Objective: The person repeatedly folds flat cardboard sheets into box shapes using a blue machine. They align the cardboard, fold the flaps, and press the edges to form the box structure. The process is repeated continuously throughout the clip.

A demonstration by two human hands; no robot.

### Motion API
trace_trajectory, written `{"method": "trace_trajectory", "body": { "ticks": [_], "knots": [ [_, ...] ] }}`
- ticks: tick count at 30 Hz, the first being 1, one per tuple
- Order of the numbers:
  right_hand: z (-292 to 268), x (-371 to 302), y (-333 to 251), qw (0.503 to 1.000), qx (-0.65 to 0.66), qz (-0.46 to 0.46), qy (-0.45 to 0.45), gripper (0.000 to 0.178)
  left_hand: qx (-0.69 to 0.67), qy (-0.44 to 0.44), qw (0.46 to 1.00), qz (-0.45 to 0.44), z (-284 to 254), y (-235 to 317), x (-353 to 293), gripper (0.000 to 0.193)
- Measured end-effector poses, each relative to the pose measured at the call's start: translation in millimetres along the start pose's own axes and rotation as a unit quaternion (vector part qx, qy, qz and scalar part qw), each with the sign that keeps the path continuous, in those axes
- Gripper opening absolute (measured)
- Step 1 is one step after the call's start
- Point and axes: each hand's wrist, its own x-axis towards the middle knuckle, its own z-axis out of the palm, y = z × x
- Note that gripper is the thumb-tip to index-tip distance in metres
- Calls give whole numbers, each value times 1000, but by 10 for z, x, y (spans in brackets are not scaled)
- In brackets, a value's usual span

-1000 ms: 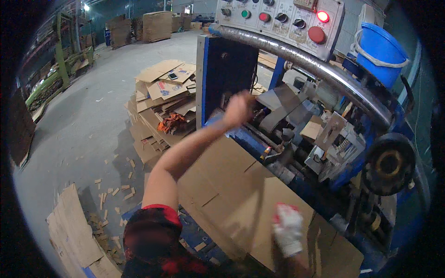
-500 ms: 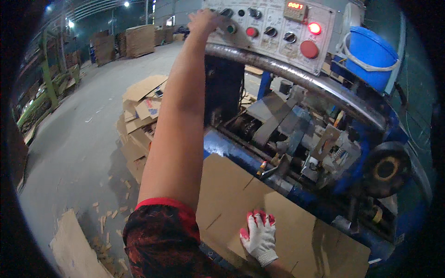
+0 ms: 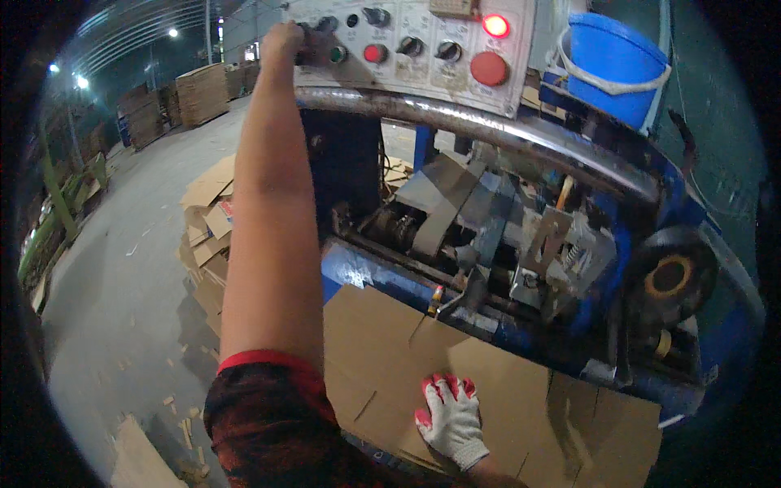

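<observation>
My bare left hand (image 3: 283, 41) is raised at the left edge of a white control panel (image 3: 431, 81). Its fingers are curled in beside the dark knobs there, and what they grip is hidden. A white glove with red fingertips covers my right hand (image 3: 452, 416), which lies palm down with fingers slightly spread on a flat brown cardboard sheet (image 3: 390, 350). Slits cut the sheet, which lies along the front of a blue machine (image 3: 358, 264). On the panel are a green button (image 3: 338, 54), red buttons, black rotary knobs and a lit red lamp (image 3: 496, 26).
A thick metal bar (image 3: 488, 122) crosses below the panel. Behind the sheet sit rollers and metal brackets (image 3: 545, 244), with a black wheel (image 3: 671, 275) at right. A blue bucket (image 3: 614, 65) stands upper right. Cardboard pieces (image 3: 207, 220) are piled at left; scraps litter the floor (image 3: 122, 268).
My view has shifted, so the panel and machine sit further left. My left hand stays by the panel's left end, its fingers now more closed. My right hand still rests on the cardboard sheet.
</observation>
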Motion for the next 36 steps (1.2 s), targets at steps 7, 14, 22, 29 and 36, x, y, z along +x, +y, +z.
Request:
{"method": "trace_trajectory", "body": {
  "ticks": [7,14,22,29,36],
  "knots": [
    [44,-10,51,999,13,2,45,54,61,121,985,107,266,-396,-452,52],
    [225,-121,117,996,1,-1,87,52,-111,-112,922,354,14,-2115,-3726,27],
    [282,-352,-223,995,-22,17,94,50,65,-305,945,101,-596,-3486,-5746,63],
    [-81,-1273,-246,977,77,-14,198,60,-211,-282,923,-155,-680,-3637,-5708,45],
    [-642,-3725,633,680,-308,493,447,106,-555,-342,560,-512,-833,-3661,-5890,38]
  ]
}}
